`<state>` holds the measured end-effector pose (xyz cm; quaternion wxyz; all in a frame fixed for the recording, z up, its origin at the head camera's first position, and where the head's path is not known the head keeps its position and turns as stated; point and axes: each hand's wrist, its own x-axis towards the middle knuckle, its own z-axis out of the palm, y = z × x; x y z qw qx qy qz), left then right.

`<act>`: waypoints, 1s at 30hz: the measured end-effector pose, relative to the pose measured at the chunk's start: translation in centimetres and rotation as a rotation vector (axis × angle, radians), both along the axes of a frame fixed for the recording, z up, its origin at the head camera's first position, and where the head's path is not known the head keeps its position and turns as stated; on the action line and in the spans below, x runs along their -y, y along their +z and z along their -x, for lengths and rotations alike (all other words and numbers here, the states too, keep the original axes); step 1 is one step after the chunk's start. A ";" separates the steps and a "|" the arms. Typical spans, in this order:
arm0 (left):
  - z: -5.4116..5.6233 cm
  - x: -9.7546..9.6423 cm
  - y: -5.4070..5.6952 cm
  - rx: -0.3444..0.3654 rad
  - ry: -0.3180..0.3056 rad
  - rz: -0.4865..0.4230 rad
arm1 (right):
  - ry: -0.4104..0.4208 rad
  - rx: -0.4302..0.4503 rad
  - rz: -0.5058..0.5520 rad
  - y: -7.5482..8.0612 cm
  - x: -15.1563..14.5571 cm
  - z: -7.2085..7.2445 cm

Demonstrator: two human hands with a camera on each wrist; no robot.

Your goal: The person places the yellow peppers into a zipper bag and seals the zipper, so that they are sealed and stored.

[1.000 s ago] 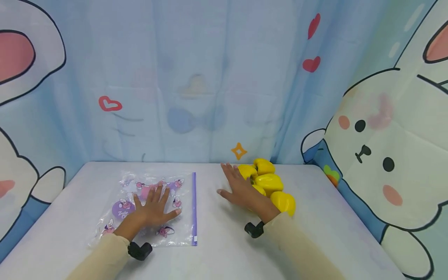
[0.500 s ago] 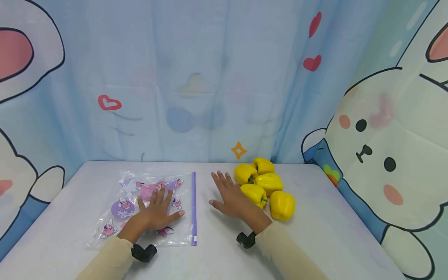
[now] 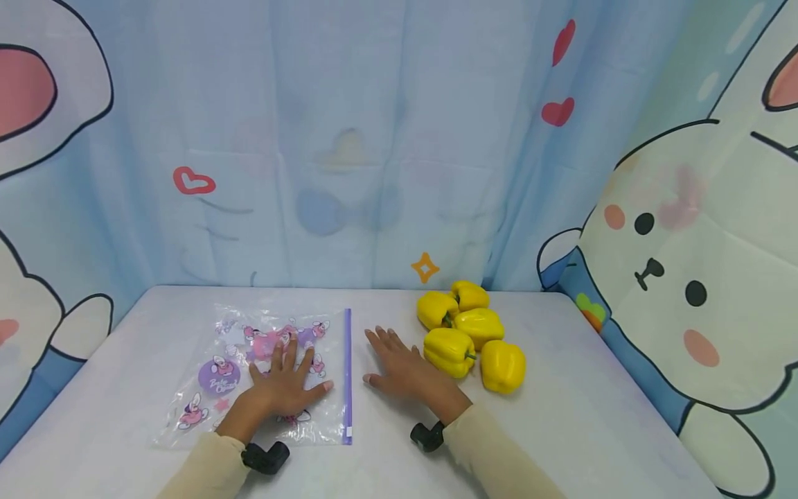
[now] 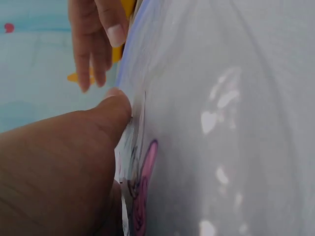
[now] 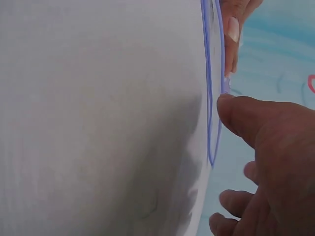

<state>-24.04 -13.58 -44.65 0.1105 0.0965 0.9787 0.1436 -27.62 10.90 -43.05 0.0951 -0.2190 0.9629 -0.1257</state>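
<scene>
the right hand (image 3: 405, 371) had been drawn leftward and down, so that the five yellow peppers (image 3: 449, 351) right of centre were no longer covered by it, and it was held between them and the purple zip strip (image 3: 348, 374) of the clear bag (image 3: 233, 353). the left hand (image 3: 280, 388) had been shifted slightly right over the bag, which was laid flat on the bench (image 3: 561, 416) at the lower left of centre. by judgement, attention was being turned from the peppers to the bag. the grip of each hand was spread wide, with nothing held. the bag's middle was hidden under the left hand, the sleeves (image 3: 208, 471) were cut off at the frame's lower edge, and whether the bench was touched by the right hand could not be told. in the left wrist view the bag's print was blurred.
</scene>
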 end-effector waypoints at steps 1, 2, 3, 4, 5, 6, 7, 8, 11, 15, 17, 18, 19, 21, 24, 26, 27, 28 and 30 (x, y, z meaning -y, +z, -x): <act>0.0 0.0 -0.2 0.000 0.001 -0.005 | 0.000 0.007 -0.008 -0.1 0.1 0.0; 0.0 -0.1 -0.3 0.002 0.005 -0.007 | 0.003 0.011 -0.012 -0.3 0.1 -0.1; 0.0 -0.1 -0.4 0.006 0.008 0.000 | 0.008 0.012 -0.018 -0.4 0.2 -0.1; -0.1 -0.2 -0.5 0.011 0.011 0.008 | 0.015 0.013 -0.028 -0.5 0.3 -0.1; -0.1 -0.3 -0.6 0.011 0.011 0.018 | 0.026 0.014 -0.038 -0.5 0.3 -0.2; -0.2 -0.4 -0.6 0.010 0.010 0.028 | 0.040 0.014 -0.048 -0.5 0.4 -0.3; -0.4 -0.5 -0.5 0.009 0.008 0.035 | 0.058 0.012 -0.061 -0.6 0.4 -0.4; -0.6 -0.7 -0.2 0.009 0.004 0.048 | 0.077 0.008 -0.070 -0.6 0.5 -0.4; -1.3 -1.2 0.3 -0.006 -0.010 0.068 | 0.123 -0.005 -0.093 -0.8 0.6 -0.6; -1.8 -1.6 0.7 -0.012 -0.008 0.081 | 0.145 -0.006 -0.105 -0.9 0.7 -0.8; -1.8 -1.7 0.8 -0.012 -0.005 0.083 | 0.152 -0.006 -0.107 -0.8 0.7 -0.9; -1.8 -1.7 0.7 -0.005 -0.002 0.087 | 0.154 -0.005 -0.109 -0.8 0.7 -0.9; -1.7 -1.7 0.7 -0.004 -0.002 0.088 | 0.158 -0.006 -0.108 -0.7 0.7 -0.9; -1.7 -1.7 0.5 -0.007 -0.004 0.083 | 0.165 -0.012 -0.108 -0.6 0.7 -1.0; -1.7 -1.6 0.2 -0.025 -0.018 0.056 | 0.184 -0.024 -0.099 -0.6 0.7 -0.9; -1.8 -1.7 0.1 -0.052 -0.037 0.035 | 0.205 -0.033 -0.085 -0.6 0.6 -0.8; -1.9 -1.7 0.0 -0.062 -0.047 0.020 | 0.218 -0.037 -0.076 -0.7 0.6 -0.7; -2.0 -1.8 -0.1 -0.072 -0.059 0.005 | 0.230 -0.041 -0.068 -0.7 0.5 -0.7; -2.1 -2.1 -0.2 -0.105 -0.093 -0.008 | 0.251 -0.049 -0.062 -0.7 0.4 -0.5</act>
